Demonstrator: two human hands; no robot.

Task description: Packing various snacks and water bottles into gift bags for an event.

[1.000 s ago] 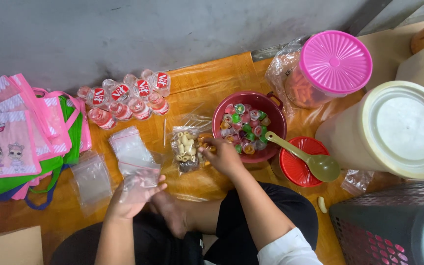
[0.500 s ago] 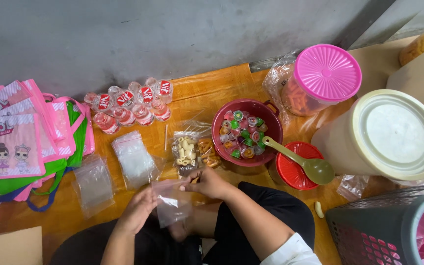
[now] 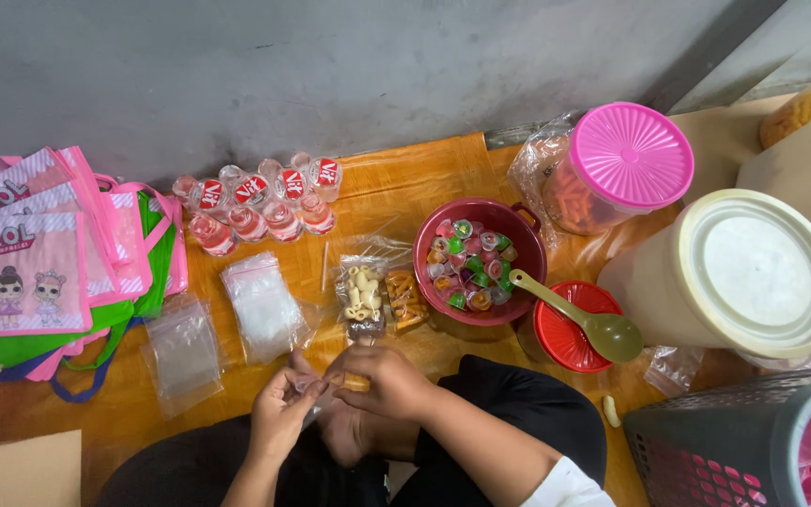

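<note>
My left hand and my right hand meet low in the middle, over my lap. Both pinch a small clear plastic bag between them; an orange snack piece shows at my right fingers. Just beyond the hands lie two filled snack bags with pale and orange pieces. A dark red bowl of colourful jelly cups stands to the right of them.
Empty clear bags lie on the orange floor to the left, beside pink and green tote bags. Several small drink cups stand by the wall. A pink-lidded jar, a red lid with a green spoon, a large cream-lidded container and a grey basket are at right.
My right hand came back from the red bowl to my lap. Both hands drew in together, and now they hold one clear bag close to my body.
</note>
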